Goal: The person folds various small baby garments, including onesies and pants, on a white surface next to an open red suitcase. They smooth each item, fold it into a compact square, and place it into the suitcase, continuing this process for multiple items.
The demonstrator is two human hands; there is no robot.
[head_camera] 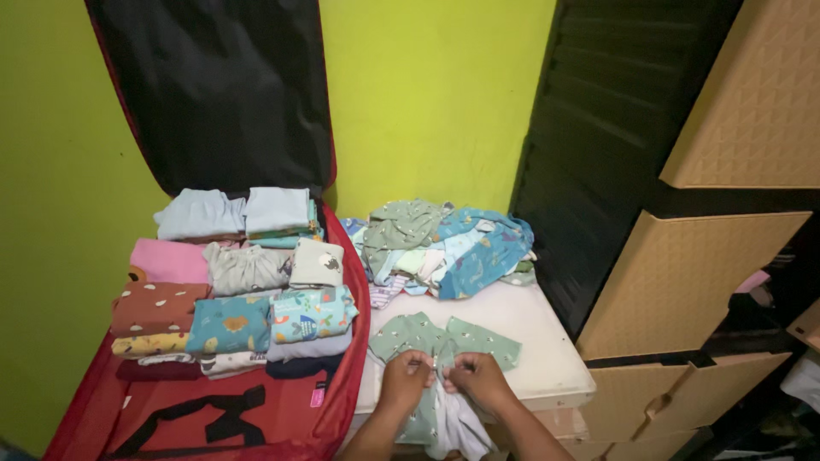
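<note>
Green garment (444,337) between suitcase (337,410) and drawers (683,282).

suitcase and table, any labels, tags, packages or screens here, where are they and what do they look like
Small pink tag: on the red suitcase lining, just under the folded clothes; a short rectangle, its marks too small to make out.
No packages, signs or screens show on the white table or the tan drawers.

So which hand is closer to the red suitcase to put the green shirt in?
Probably the left hand: it pinches the green shirt on the side nearer the red suitcase. The right hand is farther away.
</note>
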